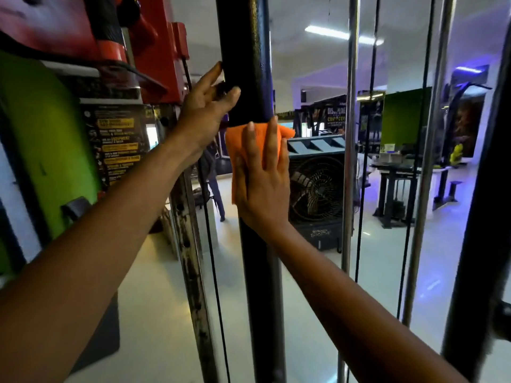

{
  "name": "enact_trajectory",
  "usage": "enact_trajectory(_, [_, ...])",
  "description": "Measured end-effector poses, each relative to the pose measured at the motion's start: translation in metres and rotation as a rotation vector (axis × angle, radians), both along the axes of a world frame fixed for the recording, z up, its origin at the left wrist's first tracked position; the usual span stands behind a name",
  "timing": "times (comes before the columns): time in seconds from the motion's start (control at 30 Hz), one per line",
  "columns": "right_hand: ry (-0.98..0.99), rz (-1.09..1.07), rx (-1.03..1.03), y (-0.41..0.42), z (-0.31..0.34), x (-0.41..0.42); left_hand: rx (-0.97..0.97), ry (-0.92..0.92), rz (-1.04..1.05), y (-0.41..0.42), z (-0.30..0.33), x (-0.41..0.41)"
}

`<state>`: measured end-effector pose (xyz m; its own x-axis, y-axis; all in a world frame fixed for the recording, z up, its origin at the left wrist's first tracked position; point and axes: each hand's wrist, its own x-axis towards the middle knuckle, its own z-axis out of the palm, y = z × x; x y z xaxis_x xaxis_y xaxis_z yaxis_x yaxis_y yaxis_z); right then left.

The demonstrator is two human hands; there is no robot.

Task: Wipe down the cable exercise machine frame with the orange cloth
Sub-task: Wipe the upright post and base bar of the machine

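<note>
the left hand (pixel 206 106) rests on the left side of the black upright post (pixel 246 64), fingers relaxed and spread, though they may be curling behind it. just below and right of it, the right hand (pixel 261 178) presses the orange cloth (pixel 237 150) flat against the post with straight fingers. right of that hand stand chrome guide rods (pixel 350 134).

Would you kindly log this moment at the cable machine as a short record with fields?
setting: gym floor, seen from a head camera
surface being wiped: black upright post of the machine frame
orange cloth: pressed flat against the post
right hand: fingers straight, pressing the cloth on the post
left hand: just above the cloth, resting on the post's left side
beside the post: chrome guide rods and thin black cables
behind: large floor fan
</note>
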<state>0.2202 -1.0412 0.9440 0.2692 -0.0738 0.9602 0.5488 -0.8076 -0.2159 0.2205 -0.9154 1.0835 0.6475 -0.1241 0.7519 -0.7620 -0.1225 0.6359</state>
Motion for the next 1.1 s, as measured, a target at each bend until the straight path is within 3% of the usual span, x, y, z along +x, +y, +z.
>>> enact_trajectory(0.1, [-0.010, 0.001, 0.003, -0.002, -0.010, 0.001, -0.018, -0.010, 0.001, -0.003, -0.005, 0.003])
enact_trajectory(0.27, [0.067, 0.042, -0.006, -0.005, -0.079, -0.008, -0.042, -0.014, 0.012, -0.007, -0.018, 0.004])
enact_trajectory(0.5, [0.052, 0.090, 0.040, -0.004, -0.017, -0.007, -0.065, -0.016, 0.091, -0.011, -0.028, 0.000])
enact_trajectory(0.73, [0.134, 0.128, -0.005, -0.016, -0.102, -0.011, -0.067, 0.018, 0.104, -0.010, -0.046, 0.000])
enact_trajectory(0.97, [0.068, 0.157, 0.079, -0.011, -0.030, -0.011, -0.055, 0.084, 0.060, -0.004, -0.041, -0.005])
enact_trajectory(1.1, [0.070, 0.096, 0.027, -0.007, -0.071, -0.011, -0.051, 0.097, 0.039, -0.001, -0.043, 0.001])
